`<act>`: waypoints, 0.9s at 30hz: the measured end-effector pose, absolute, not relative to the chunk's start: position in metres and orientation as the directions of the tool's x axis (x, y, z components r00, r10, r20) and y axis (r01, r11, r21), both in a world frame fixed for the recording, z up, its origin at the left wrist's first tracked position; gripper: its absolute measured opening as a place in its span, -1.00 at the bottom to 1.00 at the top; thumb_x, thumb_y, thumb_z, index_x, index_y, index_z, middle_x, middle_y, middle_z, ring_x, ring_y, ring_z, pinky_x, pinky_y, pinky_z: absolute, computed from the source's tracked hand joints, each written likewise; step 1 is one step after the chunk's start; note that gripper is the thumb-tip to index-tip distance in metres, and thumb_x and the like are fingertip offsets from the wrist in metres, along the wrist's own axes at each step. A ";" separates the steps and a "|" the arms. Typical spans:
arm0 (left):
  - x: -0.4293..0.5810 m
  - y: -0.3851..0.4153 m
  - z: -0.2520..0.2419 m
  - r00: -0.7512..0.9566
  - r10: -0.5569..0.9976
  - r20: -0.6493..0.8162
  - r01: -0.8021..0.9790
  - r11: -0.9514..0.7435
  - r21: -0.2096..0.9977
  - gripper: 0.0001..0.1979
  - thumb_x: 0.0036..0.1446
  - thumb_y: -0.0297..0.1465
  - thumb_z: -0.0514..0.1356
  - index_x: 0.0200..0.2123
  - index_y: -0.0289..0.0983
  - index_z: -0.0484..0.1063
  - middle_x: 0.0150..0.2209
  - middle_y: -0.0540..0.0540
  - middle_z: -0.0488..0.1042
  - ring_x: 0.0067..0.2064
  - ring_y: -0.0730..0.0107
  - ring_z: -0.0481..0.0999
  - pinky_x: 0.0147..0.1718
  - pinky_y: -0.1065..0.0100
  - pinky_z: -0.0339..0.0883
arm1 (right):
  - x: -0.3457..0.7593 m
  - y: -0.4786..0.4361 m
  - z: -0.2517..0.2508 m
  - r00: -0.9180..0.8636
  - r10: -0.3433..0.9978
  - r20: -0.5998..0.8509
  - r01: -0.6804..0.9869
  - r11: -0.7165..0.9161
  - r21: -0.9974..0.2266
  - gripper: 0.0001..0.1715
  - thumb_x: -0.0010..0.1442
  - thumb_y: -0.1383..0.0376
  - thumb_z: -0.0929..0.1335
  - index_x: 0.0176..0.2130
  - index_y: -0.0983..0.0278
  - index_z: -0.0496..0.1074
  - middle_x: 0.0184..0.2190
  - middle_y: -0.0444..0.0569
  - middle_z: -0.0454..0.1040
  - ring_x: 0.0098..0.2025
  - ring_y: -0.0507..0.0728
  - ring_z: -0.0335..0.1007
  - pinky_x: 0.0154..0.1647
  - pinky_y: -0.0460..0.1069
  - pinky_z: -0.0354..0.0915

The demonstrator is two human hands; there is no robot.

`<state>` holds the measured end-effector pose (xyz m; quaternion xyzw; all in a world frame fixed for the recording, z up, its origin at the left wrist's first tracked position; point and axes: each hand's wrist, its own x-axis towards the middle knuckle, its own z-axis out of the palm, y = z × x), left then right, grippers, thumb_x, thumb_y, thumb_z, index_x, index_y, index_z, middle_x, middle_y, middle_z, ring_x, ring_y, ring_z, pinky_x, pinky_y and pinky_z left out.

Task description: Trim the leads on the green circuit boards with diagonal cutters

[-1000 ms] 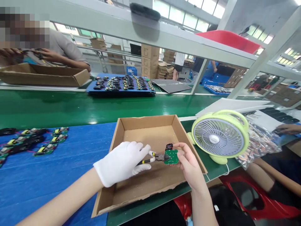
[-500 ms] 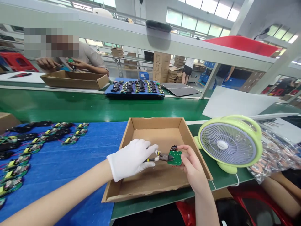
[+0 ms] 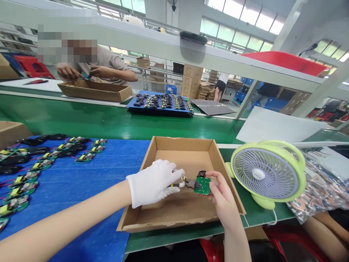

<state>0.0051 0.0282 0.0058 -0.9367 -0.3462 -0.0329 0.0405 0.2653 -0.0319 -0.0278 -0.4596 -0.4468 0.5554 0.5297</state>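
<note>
Blue sheeting (image 3: 122,160) bears wired boards (image 3: 43,165); over our cardboard tray (image 3: 184,143), our left hand (image 3: 154,184) grips pliers (image 3: 190,183) at a green board (image 3: 203,185), seemingly unfinished, which our right hand (image 3: 224,200) pinches.

1. No words, brands or numbers are legible anywhere in view.
2. Yellow-green fan (image 3: 268,171): the pale hub label (image 3: 258,174) at the centre of its grille carries a line of dark lettering, too small to read.
3. Stacked cardboard cartons (image 3: 190,80) in the background: printed marks on their sides, too blurred to make out.
4. Green circuit board (image 3: 203,186): small white marks; whether any are characters cannot be told.
</note>
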 end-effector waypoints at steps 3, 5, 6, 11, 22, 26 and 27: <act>0.004 0.032 0.005 0.773 0.628 0.097 0.634 -0.770 -0.070 -0.64 0.55 -0.05 0.13 0.10 -0.16 0.52 -0.10 -0.21 0.62 -0.21 -0.02 0.60 -0.20 0.08 0.45 | 0.266 -0.032 -0.029 -0.014 0.999 -0.042 -0.183 -0.043 -0.982 -0.58 0.42 -0.10 0.50 0.08 0.06 0.48 -0.10 -0.02 0.69 -0.16 0.24 0.69 -0.21 0.07 0.61; 0.004 0.034 0.003 0.782 0.614 0.106 0.622 -0.779 -0.082 -0.61 0.55 -0.02 0.11 0.12 -0.16 0.52 -0.08 -0.23 0.63 -0.20 -0.02 0.61 -0.18 0.07 0.46 | 0.267 -0.032 -0.031 -0.021 0.999 -0.039 -0.177 -0.042 -0.983 -0.59 0.43 -0.09 0.49 0.09 0.06 0.48 -0.10 -0.02 0.69 -0.20 0.22 0.67 -0.23 0.06 0.59; 0.004 0.035 0.003 0.787 0.607 0.111 0.617 -0.782 -0.089 -0.60 0.56 -0.01 0.11 0.12 -0.16 0.52 -0.07 -0.23 0.63 -0.19 -0.02 0.61 -0.17 0.06 0.47 | 0.267 -0.032 -0.031 -0.025 0.999 -0.036 -0.170 -0.040 -0.985 -0.60 0.44 -0.09 0.48 0.09 0.06 0.48 -0.09 -0.02 0.68 -0.23 0.20 0.65 -0.25 0.05 0.57; 0.004 0.040 -0.001 0.802 0.582 0.133 0.596 -0.794 -0.119 -0.60 0.56 -0.02 0.10 0.12 -0.16 0.51 -0.10 -0.22 0.63 -0.22 -0.01 0.61 -0.20 0.07 0.45 | 0.268 -0.031 -0.031 -0.003 0.999 -0.033 -0.133 -0.033 -0.991 -0.61 0.43 -0.06 0.49 0.08 0.08 0.51 -0.31 -0.15 0.55 -0.47 0.07 0.34 -0.30 -0.01 0.48; 0.006 0.049 -0.006 0.828 0.549 0.109 0.560 -0.814 -0.153 -0.63 0.52 0.01 0.17 -0.06 -0.16 0.52 -0.29 -0.14 0.61 -0.37 0.09 0.57 -0.42 0.19 0.26 | 0.268 -0.032 -0.029 0.042 0.996 -0.073 -0.114 -0.068 -0.991 -0.55 0.36 -0.06 0.53 0.07 0.12 0.54 -0.39 -0.18 0.47 -0.47 0.02 0.24 -0.39 -0.10 0.36; 0.005 0.050 -0.006 0.802 0.582 0.137 0.597 -0.792 -0.128 -0.61 0.50 0.04 0.20 -0.12 -0.16 0.55 -0.32 -0.13 0.63 -0.38 0.08 0.59 -0.42 0.20 0.26 | 0.269 -0.026 -0.036 0.019 0.996 -0.083 -0.154 -0.079 -0.985 -0.53 0.35 -0.07 0.54 0.08 0.11 0.52 -0.37 -0.18 0.52 -0.47 0.02 0.34 -0.32 -0.08 0.46; 0.004 0.049 -0.006 0.799 0.582 0.154 0.600 -0.791 -0.120 -0.62 0.49 0.03 0.22 -0.14 -0.15 0.55 -0.32 -0.12 0.63 -0.39 0.08 0.59 -0.43 0.20 0.26 | 0.268 -0.025 -0.038 0.013 0.997 -0.081 -0.182 -0.077 -0.980 -0.51 0.33 -0.10 0.54 0.07 0.10 0.50 -0.31 -0.15 0.57 -0.42 0.05 0.43 -0.28 -0.05 0.50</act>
